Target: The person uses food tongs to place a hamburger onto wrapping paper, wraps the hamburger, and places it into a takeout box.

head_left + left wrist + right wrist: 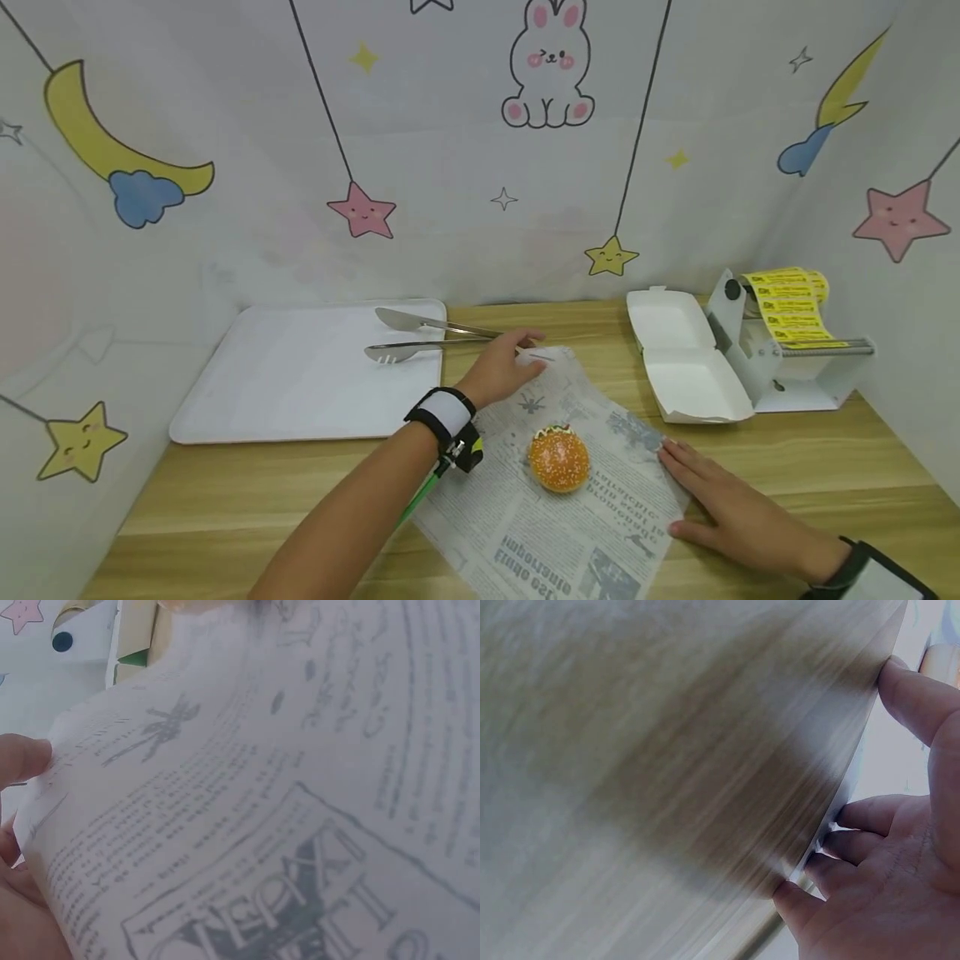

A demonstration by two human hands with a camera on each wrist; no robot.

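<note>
A sheet of newspaper-print wrapping paper (517, 500) lies turned like a diamond on the table. On it sits a small burger (559, 460) with a sesame bun and a green and white edge. My left hand (498, 371) pinches the paper's far left corner; the left wrist view shows the thumb on top of the raised paper (225, 772) and fingers behind it. With fingers extended, my right hand (723, 500) touches the paper's right edge. In the right wrist view its fingertips meet the table surface.
Steel tongs (405, 321), one end flat and one toothed, lie partly on a white tray (300, 375), handles running behind my left hand. An open white takeaway box (697, 383) stands at the back right, beside a label dispenser (772, 367) with yellow labels. A patterned curtain closes the back.
</note>
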